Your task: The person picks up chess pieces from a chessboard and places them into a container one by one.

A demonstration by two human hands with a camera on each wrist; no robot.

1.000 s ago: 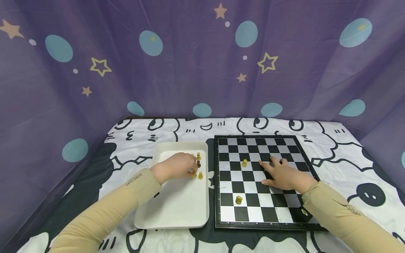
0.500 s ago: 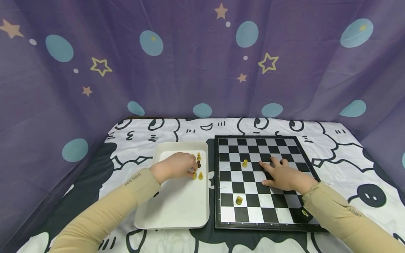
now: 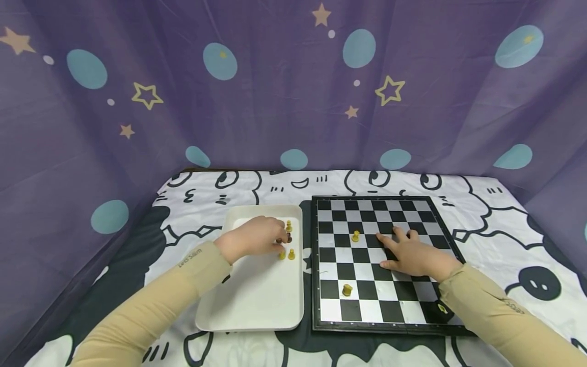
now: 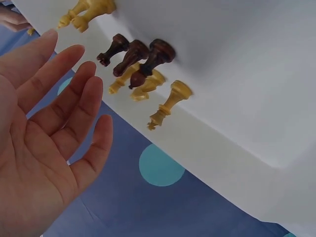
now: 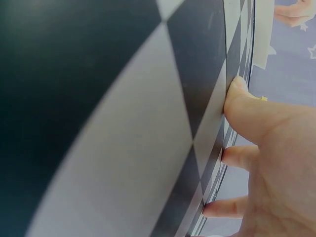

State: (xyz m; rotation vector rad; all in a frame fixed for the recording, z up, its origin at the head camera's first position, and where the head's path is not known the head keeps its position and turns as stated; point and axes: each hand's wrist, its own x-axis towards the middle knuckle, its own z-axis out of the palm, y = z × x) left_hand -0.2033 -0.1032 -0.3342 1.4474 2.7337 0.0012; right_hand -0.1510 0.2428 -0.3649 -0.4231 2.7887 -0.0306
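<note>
My left hand (image 3: 255,236) hovers over the far part of a white tray (image 3: 247,306), its relaxed fingers beside a cluster of chess pieces. In the left wrist view, nothing is held between those fingers; dark chess pieces (image 4: 154,61) stand just past the fingertips, with a yellow king (image 4: 169,104) and more yellow pieces (image 4: 94,12) around them. On a black-and-white chessboard (image 3: 347,310) rests my right hand (image 3: 415,256), fingers spread and fingertips touching the squares. Two yellow chess pieces, one far (image 3: 355,236) and one near (image 3: 347,290), are on the board to its left.
A small yellow-green spot (image 3: 442,308) shows near the board's front right corner, partly beside the right sleeve. A patterned cloth (image 3: 495,229) covers the table. Behind it hangs a purple curtain (image 3: 284,102). A narrow gap separates tray and board.
My left hand has shifted slightly up and its fingers have drawn back a little, so a dark piece by the fingertips shows more. The right hand has stayed in place.
</note>
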